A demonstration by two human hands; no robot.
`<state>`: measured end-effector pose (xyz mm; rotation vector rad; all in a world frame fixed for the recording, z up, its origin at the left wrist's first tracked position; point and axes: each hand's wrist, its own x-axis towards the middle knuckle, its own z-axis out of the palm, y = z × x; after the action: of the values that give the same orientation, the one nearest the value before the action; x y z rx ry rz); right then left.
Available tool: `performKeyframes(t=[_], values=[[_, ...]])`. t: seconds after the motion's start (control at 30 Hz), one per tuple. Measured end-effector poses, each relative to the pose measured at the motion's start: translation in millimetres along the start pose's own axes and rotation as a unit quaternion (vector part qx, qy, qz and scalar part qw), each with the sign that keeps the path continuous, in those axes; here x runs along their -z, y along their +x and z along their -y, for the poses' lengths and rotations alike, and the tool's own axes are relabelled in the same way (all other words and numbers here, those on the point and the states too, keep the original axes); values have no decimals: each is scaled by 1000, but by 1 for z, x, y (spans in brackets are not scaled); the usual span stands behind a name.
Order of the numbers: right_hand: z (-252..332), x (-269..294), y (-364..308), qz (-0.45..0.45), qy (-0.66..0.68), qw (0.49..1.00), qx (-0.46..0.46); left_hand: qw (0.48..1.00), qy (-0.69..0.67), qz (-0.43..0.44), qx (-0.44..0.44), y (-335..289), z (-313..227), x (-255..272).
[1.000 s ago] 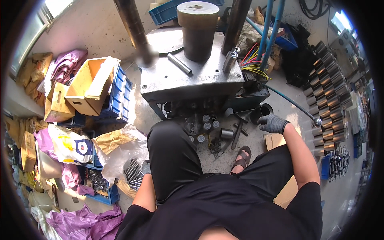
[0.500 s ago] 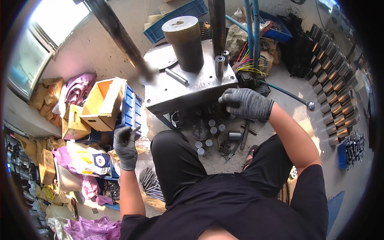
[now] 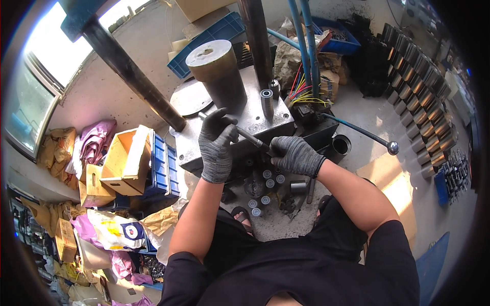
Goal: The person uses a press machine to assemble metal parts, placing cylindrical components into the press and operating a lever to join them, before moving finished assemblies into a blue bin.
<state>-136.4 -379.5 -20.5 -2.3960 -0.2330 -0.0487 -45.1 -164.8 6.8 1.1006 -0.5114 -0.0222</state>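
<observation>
Right hand [image 3: 298, 154], gloved: fingers closed on near end of metal rod [image 3: 250, 136]. Left hand [image 3: 217, 149], gloved: wrapped round rod toward far end. Rod slants above front of worktop [image 3: 279, 119]. Beyond, standing on worktop: slim cylinder [image 3: 267, 105], broad-headed cylinder [image 3: 213, 64].

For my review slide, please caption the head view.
Gloved left hand and gloved right hand hold a metal rod near the edge of a metal-topped table.
</observation>
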Motion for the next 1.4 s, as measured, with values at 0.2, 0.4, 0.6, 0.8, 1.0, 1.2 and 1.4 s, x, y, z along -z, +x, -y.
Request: performKeyframes(t=[0.2,0.4,0.6,0.8,1.0,1.2,1.4], values=[[-12,-11,22,12,73,995,-63,965,40,-141,216,-9,42,12],[7,-7,49,33,51,998,-28,978,45,22,200,-30,65,1],[-9,19,74,-235,-88,963,101,965,-63,-141,214,-19,64,18],[-54,18,112,-281,-273,917,68,930,-187,-114,296,-21,56,23],[-72,12,121,-299,-155,930,145,936,-72,-90,333,-28,57,18],[-46,5,109,-381,107,900,184,941,-12,-36,336,-33,58,16],[-27,0,75,-240,631,733,-87,954,101,53,278,-38,53,5]])
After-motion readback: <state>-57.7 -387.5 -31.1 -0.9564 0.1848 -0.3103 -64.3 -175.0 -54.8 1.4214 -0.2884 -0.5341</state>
